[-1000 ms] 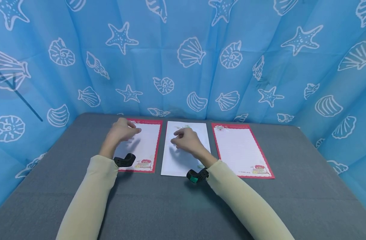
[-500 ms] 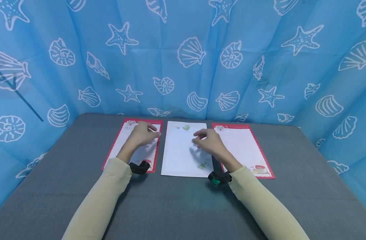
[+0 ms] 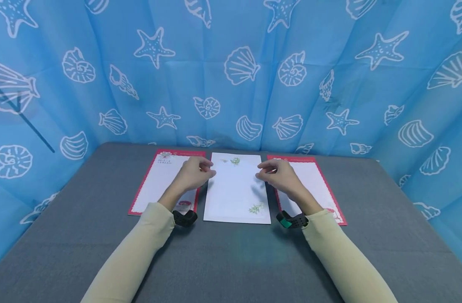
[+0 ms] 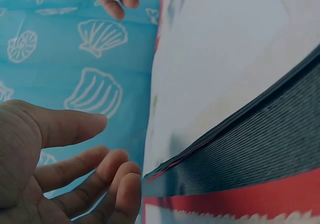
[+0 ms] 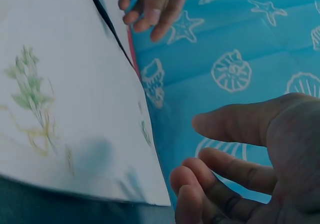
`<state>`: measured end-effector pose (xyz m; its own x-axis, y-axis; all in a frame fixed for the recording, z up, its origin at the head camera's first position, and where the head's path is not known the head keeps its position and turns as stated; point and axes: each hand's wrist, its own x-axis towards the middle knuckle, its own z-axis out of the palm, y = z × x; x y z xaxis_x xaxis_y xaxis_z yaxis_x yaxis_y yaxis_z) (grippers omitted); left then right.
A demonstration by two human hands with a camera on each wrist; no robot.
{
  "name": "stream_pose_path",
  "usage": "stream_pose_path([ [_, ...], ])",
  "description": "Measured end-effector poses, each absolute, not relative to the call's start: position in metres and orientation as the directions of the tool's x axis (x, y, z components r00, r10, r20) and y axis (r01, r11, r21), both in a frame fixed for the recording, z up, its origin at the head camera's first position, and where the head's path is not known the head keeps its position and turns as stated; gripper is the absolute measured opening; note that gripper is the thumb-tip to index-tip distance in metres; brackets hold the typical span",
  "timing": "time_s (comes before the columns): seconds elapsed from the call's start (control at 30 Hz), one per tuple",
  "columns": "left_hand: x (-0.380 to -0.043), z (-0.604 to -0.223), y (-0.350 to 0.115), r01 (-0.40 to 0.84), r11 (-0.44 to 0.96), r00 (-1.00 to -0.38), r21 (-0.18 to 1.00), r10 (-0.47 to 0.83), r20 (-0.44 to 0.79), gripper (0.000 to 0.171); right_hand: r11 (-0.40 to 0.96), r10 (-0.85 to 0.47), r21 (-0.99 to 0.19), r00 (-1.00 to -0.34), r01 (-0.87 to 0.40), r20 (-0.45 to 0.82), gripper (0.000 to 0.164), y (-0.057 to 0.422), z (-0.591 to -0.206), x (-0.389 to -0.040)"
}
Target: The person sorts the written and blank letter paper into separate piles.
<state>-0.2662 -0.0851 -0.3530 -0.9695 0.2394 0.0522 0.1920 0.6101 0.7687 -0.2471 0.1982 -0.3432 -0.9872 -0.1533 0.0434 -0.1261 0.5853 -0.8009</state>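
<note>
Centrally, the white paper (image 3: 234,189) lies flat, with green sprigs (image 3: 255,208) printed near its top and lower right corner. By its left edge hovers the left hand (image 3: 193,172), thumb apart from loosely bent fingers, holding nothing; by its right edge the right hand (image 3: 279,174) is held much the same way, likewise holding nothing. Just beside the white paper, on either side, lie the left red-bordered paper (image 3: 155,185) and the right red-bordered paper (image 3: 314,181), each partly covered by an arm. A black band (image 3: 185,218) circles the left wrist, below a pale yellow sleeve (image 3: 132,252). Under everything spreads the grey table (image 3: 231,269); behind it hangs a blue curtain (image 3: 208,84) patterned with white shells and starfish.
</note>
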Motion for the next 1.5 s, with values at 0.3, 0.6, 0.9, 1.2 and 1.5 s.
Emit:
stream_pose_path([
  [0.3,-0.266,-0.357,-0.079,0.199,0.652,-0.972,0.732,0.228,0.062,0.042,0.634,-0.150,-0.768,-0.989,-0.091,-0.008,0.042,0.208,-0.346,-0.252],
  [0.6,-0.266,-0.359,-0.078,0.136,0.711,-0.984,0.689,0.179,0.009,0.047,0.691,-0.092,-0.723,-0.989,0.018,-0.113,0.044,0.211,-0.352,-0.255],
  [0.9,-0.267,-0.362,-0.078,0.090,0.776,-0.980,0.625,0.180,-0.082,0.056,0.734,-0.094,-0.678,-0.981,0.047,-0.169,0.054,0.212,-0.358,-0.257],
  [1.2,-0.268,-0.366,-0.076,0.102,0.782,-0.977,0.614,0.194,-0.085,0.054,0.751,-0.126,-0.661,-0.982,0.001,-0.144,0.052,0.210,-0.362,-0.257],
  [1.5,-0.263,-0.361,-0.071,0.092,0.793,-0.980,0.602,0.179,-0.085,0.055,0.744,-0.105,-0.668,-0.982,0.025,-0.154,0.050,0.209,-0.359,-0.255],
])
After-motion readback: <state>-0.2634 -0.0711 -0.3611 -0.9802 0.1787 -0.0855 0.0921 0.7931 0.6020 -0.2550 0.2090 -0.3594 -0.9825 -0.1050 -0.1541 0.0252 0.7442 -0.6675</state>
